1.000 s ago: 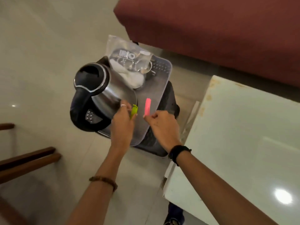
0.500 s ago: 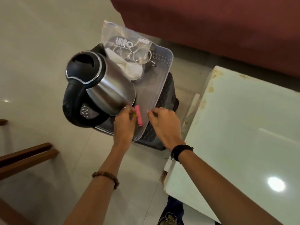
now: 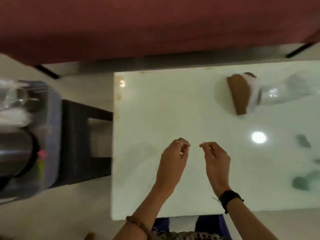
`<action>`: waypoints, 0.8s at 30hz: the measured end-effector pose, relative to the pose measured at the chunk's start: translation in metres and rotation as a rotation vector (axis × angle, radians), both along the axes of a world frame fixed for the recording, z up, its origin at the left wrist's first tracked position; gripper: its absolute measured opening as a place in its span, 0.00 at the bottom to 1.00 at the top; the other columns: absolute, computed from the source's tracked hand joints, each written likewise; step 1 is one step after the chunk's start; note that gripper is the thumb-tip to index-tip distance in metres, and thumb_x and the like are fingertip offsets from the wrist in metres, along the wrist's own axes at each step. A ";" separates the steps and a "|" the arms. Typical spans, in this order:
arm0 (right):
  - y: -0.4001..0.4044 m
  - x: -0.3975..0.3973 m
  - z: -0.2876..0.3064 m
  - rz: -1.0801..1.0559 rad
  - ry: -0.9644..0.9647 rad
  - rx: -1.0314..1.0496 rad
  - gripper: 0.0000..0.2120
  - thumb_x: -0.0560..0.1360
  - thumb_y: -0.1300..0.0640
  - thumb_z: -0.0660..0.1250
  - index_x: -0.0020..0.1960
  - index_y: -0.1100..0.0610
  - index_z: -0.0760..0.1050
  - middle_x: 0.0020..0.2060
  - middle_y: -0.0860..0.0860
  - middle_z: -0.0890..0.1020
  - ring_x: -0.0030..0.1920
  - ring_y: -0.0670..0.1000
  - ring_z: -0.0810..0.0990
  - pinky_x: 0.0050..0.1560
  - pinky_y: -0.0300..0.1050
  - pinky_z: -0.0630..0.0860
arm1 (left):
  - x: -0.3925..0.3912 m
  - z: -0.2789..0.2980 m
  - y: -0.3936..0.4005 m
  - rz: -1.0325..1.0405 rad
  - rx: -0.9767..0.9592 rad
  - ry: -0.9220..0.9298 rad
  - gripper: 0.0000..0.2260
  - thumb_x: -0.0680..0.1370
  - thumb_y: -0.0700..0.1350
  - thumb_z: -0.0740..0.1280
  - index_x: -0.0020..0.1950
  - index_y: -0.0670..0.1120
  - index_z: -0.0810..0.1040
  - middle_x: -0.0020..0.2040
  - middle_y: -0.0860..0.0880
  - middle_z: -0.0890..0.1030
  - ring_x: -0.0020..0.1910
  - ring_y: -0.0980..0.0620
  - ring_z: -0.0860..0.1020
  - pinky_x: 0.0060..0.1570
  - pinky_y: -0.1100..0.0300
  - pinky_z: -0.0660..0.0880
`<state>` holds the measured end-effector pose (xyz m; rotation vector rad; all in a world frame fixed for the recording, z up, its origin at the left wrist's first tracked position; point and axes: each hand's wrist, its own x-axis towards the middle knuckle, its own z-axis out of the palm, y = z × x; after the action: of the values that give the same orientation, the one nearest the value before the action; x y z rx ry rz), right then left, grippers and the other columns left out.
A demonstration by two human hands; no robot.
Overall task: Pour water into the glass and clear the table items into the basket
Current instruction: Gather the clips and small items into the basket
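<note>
Both hands hover over the near part of the glossy white table (image 3: 155, 110). The left hand (image 3: 173, 158), with a ring on one finger, has its fingers loosely curled toward the thumb and nothing visible between them. The right hand (image 3: 216, 160), above a black wristband, is likewise loosely curled and holds nothing.

At the left edge of the view, the blurred grey plastic basket (image 3: 53, 118) sits on a dark stool (image 3: 78, 141) beside the table; its far side is cut off by the frame. Inside it the steel electric kettle (image 3: 15, 153) shows only in part, smeared by motion. Beside the kettle, against the basket's near wall, lie a small pink piece (image 3: 42, 154) and a yellow-green piece (image 3: 41, 166), both too blurred to identify. A clear plastic bag (image 3: 12, 101) at the far end of the basket is barely readable.

On the far right of the table a clear glass (image 3: 273, 94) stands next to a brown wedge-shaped object (image 3: 239, 94) whose nature cannot be told; whether the glass holds water cannot be told either. Several dark greenish smudges (image 3: 301, 183) near the right edge are too blurred to name.

A dark red sofa (image 3: 155, 23) runs along the top.
</note>
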<state>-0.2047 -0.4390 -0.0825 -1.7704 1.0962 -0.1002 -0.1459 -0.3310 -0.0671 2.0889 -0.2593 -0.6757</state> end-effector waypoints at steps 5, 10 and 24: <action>-0.116 -0.078 0.001 -0.194 0.073 -0.037 0.09 0.77 0.51 0.61 0.40 0.52 0.77 0.19 0.43 0.70 0.23 0.42 0.68 0.28 0.39 0.64 | -0.056 -0.005 -0.126 -0.298 0.015 0.022 0.04 0.79 0.43 0.60 0.48 0.50 0.75 0.46 0.54 0.80 0.43 0.58 0.77 0.46 0.63 0.76; -0.207 -0.140 -0.008 -0.331 0.140 -0.040 0.09 0.77 0.52 0.61 0.45 0.55 0.77 0.24 0.47 0.74 0.26 0.43 0.72 0.30 0.40 0.66 | -0.099 -0.013 -0.227 -0.422 0.041 0.001 0.04 0.79 0.42 0.61 0.49 0.48 0.75 0.46 0.52 0.80 0.44 0.57 0.78 0.46 0.60 0.77; -0.362 -0.199 -0.049 0.174 0.413 -0.293 0.13 0.74 0.55 0.67 0.58 0.54 0.72 0.53 0.51 0.74 0.41 0.53 0.79 0.37 0.46 0.75 | -0.100 -0.086 -0.396 -1.025 0.250 -0.553 0.15 0.79 0.40 0.60 0.66 0.46 0.72 0.71 0.45 0.68 0.69 0.48 0.67 0.62 0.57 0.66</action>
<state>-0.4036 -0.8005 -0.1311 -2.2073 1.2576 0.2328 -0.2455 -0.7269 -0.1527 2.2664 -1.6988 -0.6902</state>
